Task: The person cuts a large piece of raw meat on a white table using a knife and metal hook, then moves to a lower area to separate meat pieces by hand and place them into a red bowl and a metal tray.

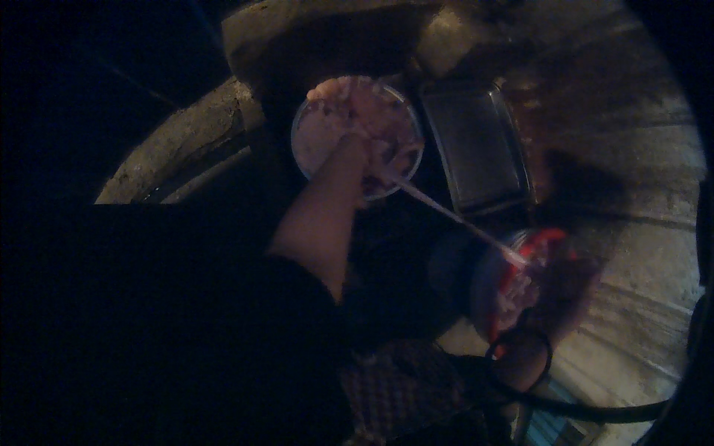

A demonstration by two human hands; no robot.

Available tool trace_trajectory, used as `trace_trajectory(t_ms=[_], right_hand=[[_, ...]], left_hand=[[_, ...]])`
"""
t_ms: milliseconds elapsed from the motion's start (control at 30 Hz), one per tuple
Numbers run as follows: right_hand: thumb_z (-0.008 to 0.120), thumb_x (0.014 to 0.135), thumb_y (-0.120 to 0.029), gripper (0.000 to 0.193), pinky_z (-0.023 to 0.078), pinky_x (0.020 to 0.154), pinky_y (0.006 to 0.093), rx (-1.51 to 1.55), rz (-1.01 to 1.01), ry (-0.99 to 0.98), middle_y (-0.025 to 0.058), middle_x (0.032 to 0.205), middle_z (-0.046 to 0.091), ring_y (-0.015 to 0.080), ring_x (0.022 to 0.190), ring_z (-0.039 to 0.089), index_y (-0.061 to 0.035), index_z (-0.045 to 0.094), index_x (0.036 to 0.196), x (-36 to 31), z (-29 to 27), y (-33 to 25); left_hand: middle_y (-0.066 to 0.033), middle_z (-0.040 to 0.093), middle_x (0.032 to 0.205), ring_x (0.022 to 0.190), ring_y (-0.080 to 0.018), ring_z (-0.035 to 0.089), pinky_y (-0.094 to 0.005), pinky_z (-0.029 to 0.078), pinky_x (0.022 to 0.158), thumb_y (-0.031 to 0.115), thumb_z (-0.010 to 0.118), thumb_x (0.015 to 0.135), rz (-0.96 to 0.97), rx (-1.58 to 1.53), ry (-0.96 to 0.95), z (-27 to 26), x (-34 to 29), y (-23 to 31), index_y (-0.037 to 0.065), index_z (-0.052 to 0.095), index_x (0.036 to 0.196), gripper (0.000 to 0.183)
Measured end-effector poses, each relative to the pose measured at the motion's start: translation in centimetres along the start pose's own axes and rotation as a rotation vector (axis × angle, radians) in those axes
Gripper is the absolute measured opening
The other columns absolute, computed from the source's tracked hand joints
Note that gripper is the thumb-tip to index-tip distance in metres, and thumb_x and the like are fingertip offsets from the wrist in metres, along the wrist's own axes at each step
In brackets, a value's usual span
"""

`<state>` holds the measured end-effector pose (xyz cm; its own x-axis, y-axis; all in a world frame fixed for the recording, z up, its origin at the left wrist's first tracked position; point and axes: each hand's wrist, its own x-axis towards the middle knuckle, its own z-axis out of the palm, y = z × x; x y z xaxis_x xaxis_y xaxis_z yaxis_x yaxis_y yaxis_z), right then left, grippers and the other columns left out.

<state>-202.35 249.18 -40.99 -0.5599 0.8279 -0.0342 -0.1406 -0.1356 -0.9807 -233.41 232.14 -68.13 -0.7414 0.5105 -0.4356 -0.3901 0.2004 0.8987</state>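
Observation:
The light is dim. My left forearm reaches up to a round, pale-rimmed bowl (294, 141) of pinkish-white, wet-looking pieces (398, 137). My left hand (357, 137) is inside this bowl, blurred among the pieces, and I cannot make out its fingers. A long, thin pale strip (454, 215) stretches from the bowl down to a red-rimmed container (547, 236) on the right. Over that container is my right hand (561, 286), dark and blurred, close to the strip's lower end. More pale pieces (515, 297) lie inside the container. Whether either hand grips the strip is hidden.
A rectangular clear tray (480, 149) stands right of the bowl. Rough, stone-like ledge (178, 141) curves along the left. Ridged, pale ground (632, 215) covers the right side. A black cable (602, 410) runs near my right wrist, and checked cloth (401, 386) lies at the bottom.

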Motion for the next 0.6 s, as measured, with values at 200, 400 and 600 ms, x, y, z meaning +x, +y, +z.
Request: trace_trajectory(t_ms=[200,400,600], right_hand=[[0.056,0.097,-0.027,0.02,0.046,0.072,0.0248,-0.325,0.36,0.042,-0.0006,0.086,0.058,0.0094,0.079,0.054,-0.0078,0.061,0.099,-0.6,4.5,6.6],[0.061,0.092,-0.02,0.019,0.046,0.072,0.025,-0.472,0.427,-0.386,0.0,0.091,0.061,0.009,0.08,0.055,-0.0058,0.063,0.105,-1.4,7.6,10.8],[0.062,0.091,-0.018,0.019,0.046,0.072,0.0256,-0.59,0.468,-0.41,0.0006,0.088,0.064,0.0097,0.077,0.058,-0.0039,0.064,0.104,-2.8,6.6,10.6]], left_hand=[[-0.0182,0.057,0.126,0.111,-0.031,0.057,-0.0431,0.046,0.093,0.033,0.057,0.088,0.082,-0.027,-0.145,4.3,-3.6,0.3,0.007,0.053,0.129,0.049],[-0.0182,0.059,0.123,0.111,-0.0307,0.058,-0.0418,0.046,0.094,0.032,0.054,0.089,0.061,0.175,-0.083,0.2,-3.0,-0.5,0.006,0.056,0.127,0.046],[-0.0146,0.064,0.115,0.104,-0.0289,0.061,-0.0375,0.048,0.09,0.029,0.052,0.092,0.285,1.185,0.451,-4.9,2.5,-3.0,0.003,0.059,0.119,0.038]])
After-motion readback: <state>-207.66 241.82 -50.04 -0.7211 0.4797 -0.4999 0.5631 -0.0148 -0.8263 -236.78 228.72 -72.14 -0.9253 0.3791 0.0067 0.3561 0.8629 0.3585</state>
